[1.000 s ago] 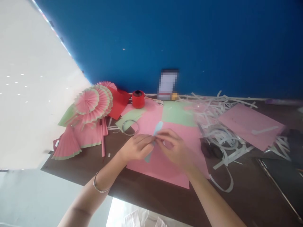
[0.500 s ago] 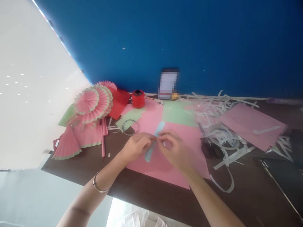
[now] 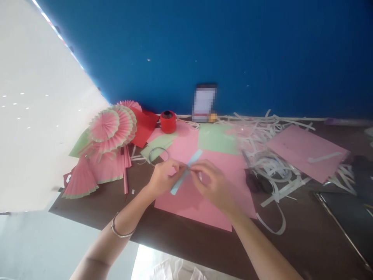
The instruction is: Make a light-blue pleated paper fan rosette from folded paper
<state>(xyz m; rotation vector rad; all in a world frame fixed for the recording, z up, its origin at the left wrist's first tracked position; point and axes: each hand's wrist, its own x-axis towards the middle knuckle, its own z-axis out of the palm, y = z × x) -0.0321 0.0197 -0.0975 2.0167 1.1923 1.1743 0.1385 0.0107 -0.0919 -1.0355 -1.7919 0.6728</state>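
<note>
Both my hands meet over a pink paper sheet (image 3: 204, 202) on the dark table. My left hand (image 3: 164, 177) and my right hand (image 3: 211, 182) pinch a thin light-blue paper strip (image 3: 186, 171) between their fingertips. The strip runs slantwise, its upper end toward the far right and its lower end toward me. A metal bangle (image 3: 119, 231) circles my left wrist.
Pleated pink paper fans (image 3: 112, 126) lie at the left. A red spool (image 3: 168, 121) stands by the blue wall, and a green sheet (image 3: 218, 138) lies beyond my hands. White paper strips (image 3: 271, 163) and another pink sheet (image 3: 305, 151) lie right. A dark flat thing (image 3: 349, 217) lies near the right edge.
The blue strip has tilted more slantwise, its lower end swinging left. Both hands stayed pinched on it; the view shifted slightly.
</note>
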